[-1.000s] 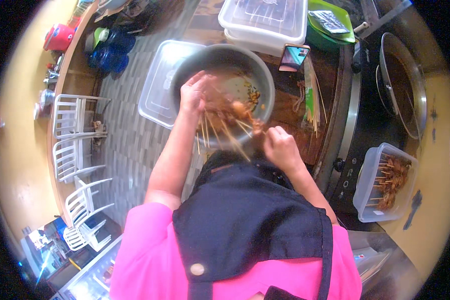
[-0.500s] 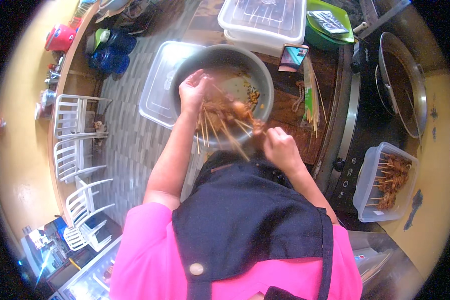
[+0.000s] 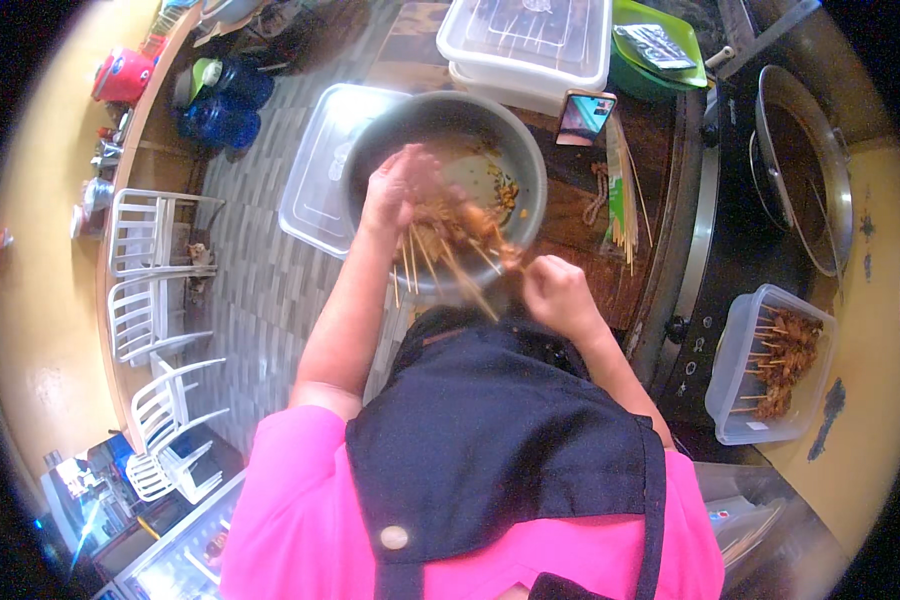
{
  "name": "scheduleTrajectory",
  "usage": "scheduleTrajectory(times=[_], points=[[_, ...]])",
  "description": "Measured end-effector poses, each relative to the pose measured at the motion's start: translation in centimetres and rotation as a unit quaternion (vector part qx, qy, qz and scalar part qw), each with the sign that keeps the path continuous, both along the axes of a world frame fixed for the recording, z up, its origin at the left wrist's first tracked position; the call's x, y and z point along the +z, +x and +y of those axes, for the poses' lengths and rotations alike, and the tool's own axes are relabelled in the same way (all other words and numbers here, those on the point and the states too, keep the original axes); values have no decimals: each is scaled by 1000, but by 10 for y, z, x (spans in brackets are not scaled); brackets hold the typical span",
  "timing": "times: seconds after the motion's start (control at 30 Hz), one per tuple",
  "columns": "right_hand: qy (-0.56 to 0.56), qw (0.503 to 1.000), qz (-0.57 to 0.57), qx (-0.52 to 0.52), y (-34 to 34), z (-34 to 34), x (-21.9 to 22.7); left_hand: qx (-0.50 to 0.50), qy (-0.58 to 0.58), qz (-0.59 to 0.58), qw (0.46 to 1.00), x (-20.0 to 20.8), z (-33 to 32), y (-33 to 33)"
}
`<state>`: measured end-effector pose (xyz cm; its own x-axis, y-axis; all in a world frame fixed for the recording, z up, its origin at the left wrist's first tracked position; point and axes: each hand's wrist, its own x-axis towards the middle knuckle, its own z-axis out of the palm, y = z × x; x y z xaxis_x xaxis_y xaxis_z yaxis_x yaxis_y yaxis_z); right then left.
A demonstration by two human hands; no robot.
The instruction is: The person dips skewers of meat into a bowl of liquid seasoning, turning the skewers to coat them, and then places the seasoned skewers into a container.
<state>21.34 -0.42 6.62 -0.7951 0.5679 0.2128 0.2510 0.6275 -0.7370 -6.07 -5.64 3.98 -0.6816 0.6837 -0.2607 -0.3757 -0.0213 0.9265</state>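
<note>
My right hand [image 3: 560, 297] is closed in a fist at the near right rim of a large grey metal basin [image 3: 538, 190]. It grips a meat skewer [image 3: 511, 258], whose meat end points up and left over the basin; the grip hides most of the stick. Over the left part of the basin, my left hand [image 3: 398, 188] is raised, its fingers smeared by motion. Beside and below it lie several other skewers of brown meat [image 3: 435, 222], their bare sticks pointing toward me across the near rim. Yellowish bits [image 3: 507, 192] rest in the basin's right side.
A clear lid [image 3: 315, 180] lies left of the basin. Beyond stand a lidded white container [image 3: 525, 45] and a phone [image 3: 585, 118]. Bare sticks [image 3: 625, 205] lie right. Farther right are a large pan [image 3: 805, 170] and a plastic tub [image 3: 735, 370] of meat skewers.
My left hand has shifted slightly, its fingers now leaning more to the right over the skewers. My right hand has barely moved and still grips the skewer.
</note>
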Motion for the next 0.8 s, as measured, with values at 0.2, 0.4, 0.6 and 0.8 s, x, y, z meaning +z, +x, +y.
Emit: scheduleTrajectory(times=[0.2,0.4,0.6,0.8], points=[[-156,988,8,-4,1,1,1,-27,138,-307,941,7,0,1],[-216,976,-22,-1,1,1,5,-118,278,-424,854,0,-1,-7],[-75,997,24,-2,1,1,-4,16,129,-209,969,3,7,7],[-2,999,-44,-11,0,-4,4,84,23,-75,993,3,10,19]])
